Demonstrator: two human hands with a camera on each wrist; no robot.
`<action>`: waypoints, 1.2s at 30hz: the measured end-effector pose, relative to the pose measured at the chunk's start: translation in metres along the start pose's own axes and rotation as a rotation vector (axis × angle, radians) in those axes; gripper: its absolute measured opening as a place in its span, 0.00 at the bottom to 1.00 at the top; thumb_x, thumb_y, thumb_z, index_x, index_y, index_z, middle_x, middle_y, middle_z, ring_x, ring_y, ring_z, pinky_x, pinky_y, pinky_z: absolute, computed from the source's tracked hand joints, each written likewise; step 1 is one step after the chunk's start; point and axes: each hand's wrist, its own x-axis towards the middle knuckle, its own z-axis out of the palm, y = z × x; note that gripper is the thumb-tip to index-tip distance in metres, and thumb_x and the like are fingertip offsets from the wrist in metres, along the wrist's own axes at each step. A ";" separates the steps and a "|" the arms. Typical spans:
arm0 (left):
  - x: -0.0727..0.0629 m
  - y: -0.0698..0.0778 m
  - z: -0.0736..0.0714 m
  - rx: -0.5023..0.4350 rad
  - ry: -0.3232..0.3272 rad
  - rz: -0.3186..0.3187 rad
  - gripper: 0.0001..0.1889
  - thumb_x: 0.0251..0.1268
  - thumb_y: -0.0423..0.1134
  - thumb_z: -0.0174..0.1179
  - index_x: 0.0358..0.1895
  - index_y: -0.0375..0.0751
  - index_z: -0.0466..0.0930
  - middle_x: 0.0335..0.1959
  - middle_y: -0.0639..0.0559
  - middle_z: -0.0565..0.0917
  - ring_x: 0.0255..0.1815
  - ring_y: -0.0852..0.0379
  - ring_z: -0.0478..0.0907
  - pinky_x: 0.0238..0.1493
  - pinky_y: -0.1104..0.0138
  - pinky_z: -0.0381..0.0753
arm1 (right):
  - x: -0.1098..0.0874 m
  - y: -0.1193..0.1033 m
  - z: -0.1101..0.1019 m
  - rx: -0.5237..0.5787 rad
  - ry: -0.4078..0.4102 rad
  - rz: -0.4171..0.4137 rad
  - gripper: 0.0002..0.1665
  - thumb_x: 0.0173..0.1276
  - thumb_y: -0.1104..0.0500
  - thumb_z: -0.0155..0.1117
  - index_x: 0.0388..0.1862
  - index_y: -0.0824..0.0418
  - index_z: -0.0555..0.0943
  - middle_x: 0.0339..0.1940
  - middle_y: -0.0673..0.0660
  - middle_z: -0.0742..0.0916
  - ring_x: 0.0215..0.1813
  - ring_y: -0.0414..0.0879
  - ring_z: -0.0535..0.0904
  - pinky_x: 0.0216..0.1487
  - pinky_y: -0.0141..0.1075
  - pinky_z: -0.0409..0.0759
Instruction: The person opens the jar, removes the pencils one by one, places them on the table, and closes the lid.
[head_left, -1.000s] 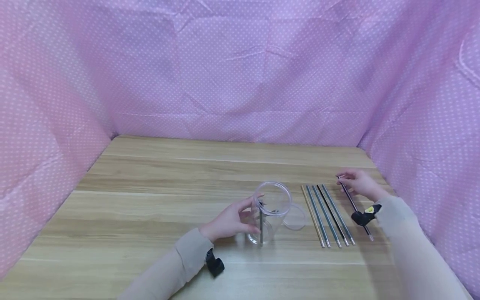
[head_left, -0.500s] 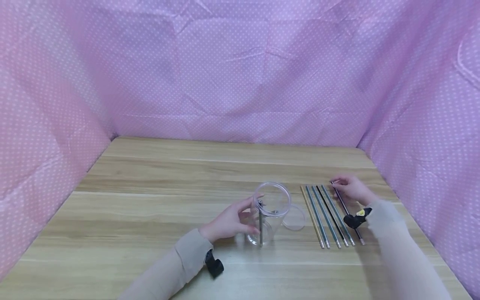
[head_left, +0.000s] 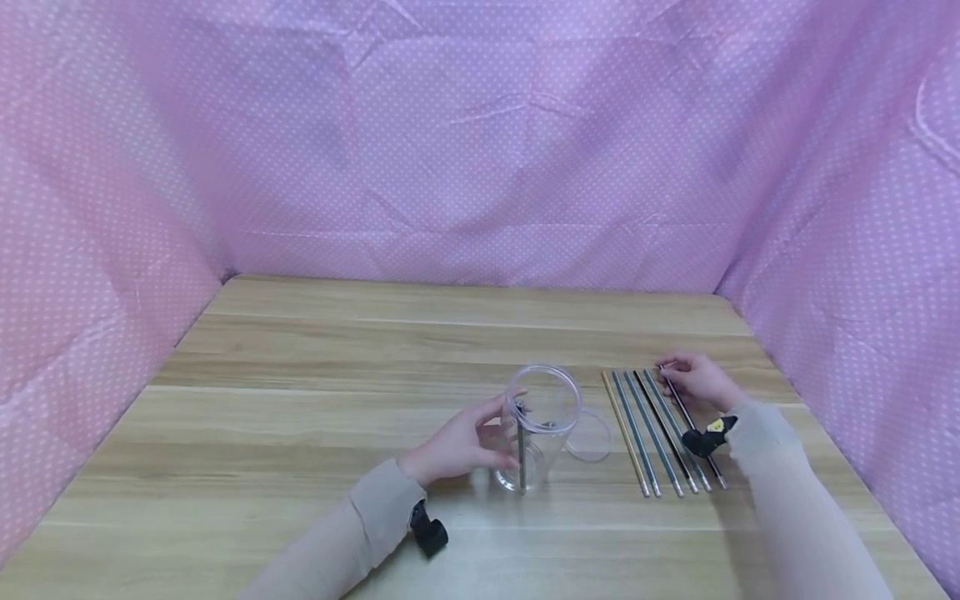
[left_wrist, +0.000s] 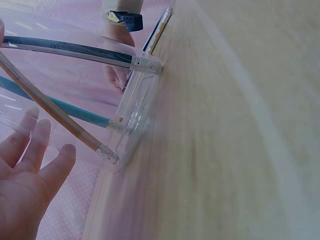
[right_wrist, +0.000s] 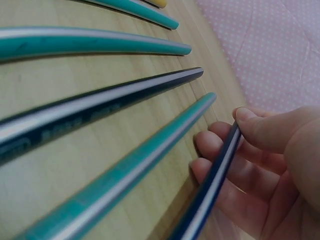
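My left hand (head_left: 453,442) holds a clear plastic cup (head_left: 553,450) upright on the table, with the thumb and fingers around its side. Inside the cup lean several pencils, among them an orange pencil (left_wrist: 60,112) and a teal pencil (left_wrist: 82,111), eraser ends down. On the right, my right hand (head_left: 705,383) pinches the far end of a dark pencil (right_wrist: 212,187) between thumb and fingers. That pencil slants along the right side of a row of pencils, beside a teal pencil (right_wrist: 135,162). Its eraser end points toward me.
Left of the held pencil lie several pencils side by side, including a yellow pencil (head_left: 624,433) and a black pencil (right_wrist: 100,107). A clear round lid (head_left: 607,437) lies between cup and row. Pink dotted cloth (head_left: 480,150) surrounds the wooden table (head_left: 337,333).
My right hand has moved left with the dark pencil, bringing it close beside the row, then has nearly stopped. The left hand and the cup have stayed in place.
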 end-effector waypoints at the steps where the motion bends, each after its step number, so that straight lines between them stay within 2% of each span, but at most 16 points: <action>1: 0.000 0.000 0.000 0.001 0.000 0.002 0.49 0.48 0.29 0.70 0.75 0.44 0.51 0.70 0.40 0.65 0.68 0.41 0.66 0.69 0.54 0.66 | 0.000 -0.001 0.000 -0.007 0.000 -0.002 0.23 0.73 0.67 0.48 0.59 0.83 0.60 0.31 0.45 0.82 0.30 0.37 0.80 0.32 0.31 0.84; 4: 0.001 -0.001 0.000 0.007 -0.002 0.012 0.49 0.48 0.29 0.69 0.75 0.43 0.51 0.69 0.39 0.65 0.68 0.41 0.65 0.69 0.54 0.66 | 0.000 -0.002 0.000 -0.050 0.019 -0.015 0.22 0.72 0.68 0.49 0.58 0.83 0.63 0.32 0.48 0.83 0.30 0.35 0.79 0.32 0.30 0.83; 9: 0.001 -0.002 0.001 0.002 -0.004 0.011 0.49 0.49 0.28 0.69 0.75 0.44 0.51 0.69 0.38 0.65 0.68 0.40 0.65 0.70 0.55 0.66 | 0.001 -0.001 -0.001 -0.238 0.074 -0.087 0.19 0.70 0.66 0.53 0.53 0.80 0.70 0.37 0.62 0.86 0.32 0.30 0.76 0.30 0.27 0.79; 12: 0.001 -0.001 0.001 -0.005 -0.004 0.004 0.49 0.49 0.28 0.69 0.75 0.45 0.51 0.70 0.39 0.64 0.68 0.41 0.65 0.70 0.55 0.65 | 0.001 0.000 -0.001 -0.279 0.083 -0.096 0.19 0.70 0.65 0.54 0.53 0.79 0.71 0.40 0.66 0.85 0.32 0.29 0.75 0.30 0.27 0.79; 20: 0.001 -0.001 0.003 -0.006 -0.006 0.014 0.49 0.49 0.28 0.69 0.75 0.44 0.51 0.70 0.39 0.64 0.69 0.42 0.64 0.70 0.56 0.65 | 0.002 0.003 0.001 -0.316 0.098 -0.093 0.21 0.68 0.61 0.59 0.53 0.76 0.73 0.42 0.69 0.85 0.33 0.35 0.77 0.30 0.29 0.82; 24: 0.001 -0.001 0.004 -0.004 -0.001 0.011 0.49 0.49 0.28 0.69 0.75 0.44 0.51 0.70 0.39 0.65 0.68 0.41 0.65 0.70 0.55 0.65 | 0.005 0.010 -0.002 -0.296 0.108 -0.158 0.18 0.65 0.60 0.63 0.49 0.72 0.77 0.34 0.59 0.85 0.30 0.36 0.76 0.27 0.29 0.80; 28: 0.000 -0.001 0.004 -0.005 0.002 0.011 0.49 0.49 0.28 0.69 0.75 0.44 0.51 0.69 0.39 0.65 0.68 0.41 0.66 0.70 0.54 0.65 | 0.006 0.010 -0.001 -0.289 0.108 -0.138 0.19 0.65 0.59 0.63 0.49 0.71 0.77 0.34 0.57 0.82 0.30 0.36 0.74 0.26 0.29 0.79; 31: 0.000 -0.001 0.004 -0.004 -0.002 0.026 0.48 0.49 0.28 0.69 0.74 0.42 0.51 0.69 0.38 0.65 0.68 0.40 0.65 0.70 0.54 0.64 | 0.005 0.004 0.001 -0.327 0.107 -0.076 0.21 0.66 0.59 0.62 0.52 0.73 0.75 0.39 0.61 0.81 0.33 0.38 0.74 0.29 0.29 0.80; 36: 0.000 0.000 0.004 -0.009 -0.008 0.030 0.48 0.49 0.27 0.69 0.74 0.41 0.51 0.69 0.38 0.65 0.69 0.40 0.64 0.70 0.56 0.65 | 0.003 0.002 0.004 -0.362 0.107 -0.082 0.19 0.66 0.61 0.61 0.52 0.73 0.76 0.40 0.63 0.82 0.37 0.42 0.76 0.30 0.29 0.80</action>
